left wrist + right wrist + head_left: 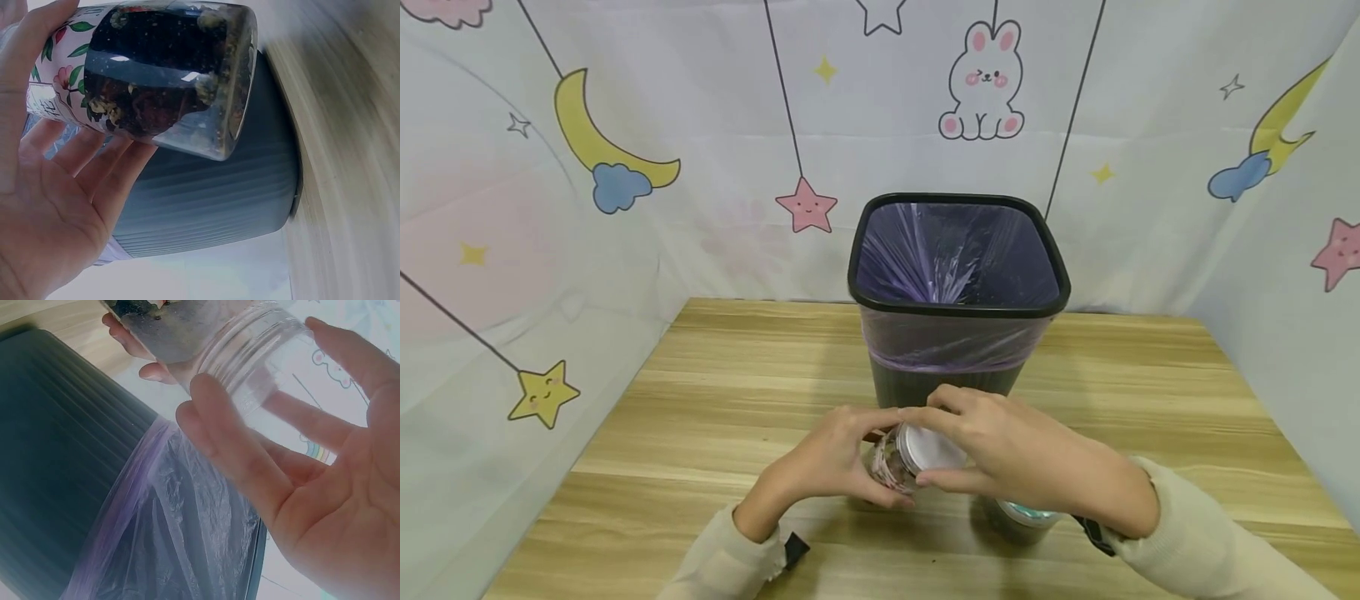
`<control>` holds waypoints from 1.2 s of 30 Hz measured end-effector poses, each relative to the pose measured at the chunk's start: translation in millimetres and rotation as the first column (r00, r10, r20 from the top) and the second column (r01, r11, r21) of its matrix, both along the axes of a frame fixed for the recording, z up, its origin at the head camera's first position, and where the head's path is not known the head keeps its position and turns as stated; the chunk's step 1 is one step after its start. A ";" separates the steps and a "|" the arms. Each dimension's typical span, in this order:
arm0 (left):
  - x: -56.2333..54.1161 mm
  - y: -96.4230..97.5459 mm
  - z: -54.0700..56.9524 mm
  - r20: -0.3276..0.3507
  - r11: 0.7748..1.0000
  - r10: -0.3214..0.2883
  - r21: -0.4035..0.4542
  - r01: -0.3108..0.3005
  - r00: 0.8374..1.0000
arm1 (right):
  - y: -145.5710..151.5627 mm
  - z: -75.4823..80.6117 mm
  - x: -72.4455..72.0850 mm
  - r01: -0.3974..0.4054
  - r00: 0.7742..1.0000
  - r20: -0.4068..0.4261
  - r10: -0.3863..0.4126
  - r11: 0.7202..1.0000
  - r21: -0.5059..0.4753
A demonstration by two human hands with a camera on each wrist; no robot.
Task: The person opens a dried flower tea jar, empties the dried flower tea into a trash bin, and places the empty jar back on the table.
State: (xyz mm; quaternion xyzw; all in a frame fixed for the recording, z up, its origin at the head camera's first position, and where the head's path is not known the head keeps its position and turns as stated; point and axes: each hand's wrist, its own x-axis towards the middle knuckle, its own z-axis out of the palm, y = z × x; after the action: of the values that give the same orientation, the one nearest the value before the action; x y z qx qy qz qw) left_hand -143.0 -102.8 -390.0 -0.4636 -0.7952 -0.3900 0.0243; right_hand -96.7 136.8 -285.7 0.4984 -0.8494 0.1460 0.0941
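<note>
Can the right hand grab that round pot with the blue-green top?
Probably not right now: the right hand is busy gripping the top of the flowery jar. The pot looks close enough once that hand lets go.

Your head view is bright and evenly lit, with soft shadows on the worktop (737,358). In your left wrist view, small white glints dot the clear jar (162,78) and the worktop looks blurred; your right wrist view is hazy, its backdrop (340,367) washed out.
</note>
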 end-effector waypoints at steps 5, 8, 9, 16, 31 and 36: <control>-0.7 0.8 -0.5 0.002 1.000 -0.021 0.005 0.021 1.000 | 3.3 -0.5 -0.4 -0.060 0.998 -0.021 0.060 0.998 -0.001; -1.3 1.4 -1.3 0.012 0.999 -0.042 0.016 0.042 0.999 | 4.5 -0.7 -0.4 -0.097 0.995 -0.014 0.097 0.995 -0.005; -1.3 1.4 -1.6 0.020 0.999 -0.047 0.021 0.047 0.999 | 4.7 -0.6 -0.5 -0.107 0.994 -0.006 0.107 0.994 -0.004; -0.6 -0.1 -2.5 0.042 0.998 -0.052 0.033 0.051 0.998 | 4.2 0.0 -2.1 -0.158 0.987 0.035 0.158 0.987 0.000; -0.8 -0.4 -2.3 0.008 1.000 -0.014 0.021 0.014 1.000 | 1.5 -4.7 -1.5 -0.017 1.000 -0.006 0.017 1.000 -0.023; -0.3 -0.2 0.5 0.006 1.000 0.004 0.013 -0.004 1.000 | 0.9 -5.4 -1.3 0.023 0.999 0.038 -0.023 1.000 0.001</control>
State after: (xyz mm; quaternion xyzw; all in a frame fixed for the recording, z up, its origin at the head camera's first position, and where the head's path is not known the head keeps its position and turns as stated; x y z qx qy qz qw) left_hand -143.2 -103.0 -389.5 -0.4608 -0.7937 -0.3964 0.0256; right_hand -98.0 137.7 -291.1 0.4859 -0.8567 0.1539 0.0795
